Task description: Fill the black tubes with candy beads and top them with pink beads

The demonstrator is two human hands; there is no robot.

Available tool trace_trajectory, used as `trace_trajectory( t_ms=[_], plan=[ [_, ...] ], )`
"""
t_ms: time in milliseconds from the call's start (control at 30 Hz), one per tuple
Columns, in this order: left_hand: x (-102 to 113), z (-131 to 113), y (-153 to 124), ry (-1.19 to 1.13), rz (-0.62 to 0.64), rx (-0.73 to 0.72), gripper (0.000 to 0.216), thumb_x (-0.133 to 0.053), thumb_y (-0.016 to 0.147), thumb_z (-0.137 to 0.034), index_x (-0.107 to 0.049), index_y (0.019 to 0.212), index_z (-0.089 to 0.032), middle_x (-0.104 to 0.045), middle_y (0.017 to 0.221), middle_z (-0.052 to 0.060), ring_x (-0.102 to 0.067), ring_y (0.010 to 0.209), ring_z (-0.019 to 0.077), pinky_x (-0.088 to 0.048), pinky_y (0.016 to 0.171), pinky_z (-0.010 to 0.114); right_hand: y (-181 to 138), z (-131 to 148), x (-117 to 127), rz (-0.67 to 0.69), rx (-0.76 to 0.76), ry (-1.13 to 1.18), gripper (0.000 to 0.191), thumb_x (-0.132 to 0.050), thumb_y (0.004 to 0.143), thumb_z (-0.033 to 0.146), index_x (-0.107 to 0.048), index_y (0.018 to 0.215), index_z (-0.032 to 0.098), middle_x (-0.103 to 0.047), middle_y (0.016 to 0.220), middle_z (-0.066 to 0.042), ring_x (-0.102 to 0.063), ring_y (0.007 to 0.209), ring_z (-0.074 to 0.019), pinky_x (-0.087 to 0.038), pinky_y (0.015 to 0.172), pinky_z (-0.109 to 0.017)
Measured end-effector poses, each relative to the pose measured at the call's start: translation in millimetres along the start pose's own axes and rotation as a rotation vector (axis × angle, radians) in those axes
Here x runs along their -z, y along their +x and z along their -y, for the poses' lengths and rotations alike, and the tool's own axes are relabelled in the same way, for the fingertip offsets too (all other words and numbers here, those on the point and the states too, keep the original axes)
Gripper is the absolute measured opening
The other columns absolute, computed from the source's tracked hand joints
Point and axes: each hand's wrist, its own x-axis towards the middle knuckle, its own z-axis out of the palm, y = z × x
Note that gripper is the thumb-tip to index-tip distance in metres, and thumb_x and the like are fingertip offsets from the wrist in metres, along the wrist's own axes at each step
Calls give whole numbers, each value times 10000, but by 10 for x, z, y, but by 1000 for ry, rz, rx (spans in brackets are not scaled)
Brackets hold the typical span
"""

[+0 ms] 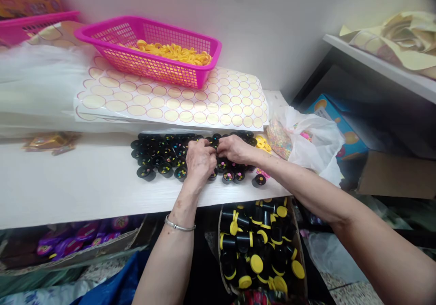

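The left hand (200, 159) and the right hand (236, 148) meet among the black cups (180, 150), their fingertips close to each other over the right half of the group. The fingers of both hands are bent and drawn in. They cover what lies under them, so I cannot tell whether either hand pinches a cup or anything else.

The cups stand crowded in rows on the white table (85, 182), open side up, with small coloured beads showing in many of them. Along the near edge of the group they stand more loosely, and one cup (260, 180) sits apart at the near right, below the right forearm. Yellow rings (262, 142) lie just right of the group, with pink beads (263, 173) nearer, partly hidden by the same forearm. Farther right is a white bag (316, 137), beside a blue box (350, 128).

Beyond the cups, sheets (170, 107) printed with round labels lie flat, and a pink basket (153, 66) of yellow pieces (177, 53) rests on their far part. Gold wrappers (51, 141) lie at the left of the table. Below its near edge, between the forearms, a carton (301, 250) holds black bottles (243, 241) with yellow caps. A metal bangle (180, 225) circles the left wrist.
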Motion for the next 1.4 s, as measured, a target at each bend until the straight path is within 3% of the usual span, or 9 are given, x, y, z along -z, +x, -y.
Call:
trace_trajectory(
  t_ms=[200,333,467,600,900,1067,1200,1300,1400],
  plan=[
    [-13,16,13,15,0,-52,109,-567,693,-272,-647,744,-218,-665,921,67,-520,931,259,-423,717,351,-371,-250,195,-447,-249,634,134,-630,684,223,-716,763,157,-652,700,6,-559,662,-117,-416,643,-246],
    [-42,32,36,-16,-28,-45,81,-576,671,-277,-637,673,-223,-671,884,58,-528,915,257,-416,716,353,-1018,-525,221,-661,-490,698,156,-659,637,281,-695,713,149,-621,632,13,-520,598,-114,-401,595,-254],
    [-43,42,54,-44,-54,-43,87,-594,661,-296,-647,664,-227,-673,860,54,-537,901,262,-418,712,362,-1673,-756,11,-605,-607,511,108,-643,638,259,-672,651,155,-604,631,10,-519,633,-129,-397,627,-273],
    [-15,36,57,-49,-73,-78,128,-583,697,-319,-671,665,-231,-684,873,46,-542,893,257,-419,749,380,-1976,-803,-252,-486,-554,338,91,-640,671,244,-678,661,162,-578,654,4,-511,650,-133,-388,631,-276],
    [-7,32,35,-27,-124,-166,167,-583,745,-323,-704,669,-238,-681,930,46,-545,934,252,-432,823,398,-1887,-743,-447,-468,-472,139,143,-538,796,187,-663,727,176,-588,761,-33,-532,750,-159,-411,704,-302],
    [53,-184,-71,-261,-165,-263,150,-587,770,-308,-711,747,-227,-680,933,52,-572,908,215,-442,859,375,-1790,-526,-348,-688,-520,401,111,-570,787,252,-581,699,184,-545,668,9,-509,659,-139,-407,642,-284],
    [51,-459,-265,-691,109,-125,154,-645,741,-341,-702,736,-199,-664,785,41,-583,700,151,-475,665,293,-1431,-96,-181,-852,-369,618,109,-602,780,263,-556,704,200,-539,661,20,-501,636,-124,-423,618,-268],
    [40,-575,-352,-1027,457,158,259,-678,708,-408,-691,699,-150,-591,572,24,-468,468,89,-366,455,235,-1098,172,-117,-862,-171,490,102,-591,793,230,-585,692,215,-573,703,-2,-538,689,-139,-454,672,-293],
    [61,-570,-335,-1271,617,342,307,-728,650,-412,-671,650,-111,-560,510,25,-439,431,65,-297,412,203,-872,259,-132,-842,-80,369,138,-562,821,232,-626,698,228,-587,736,-23,-556,721,-152,-470,682,-306]
  ],
)
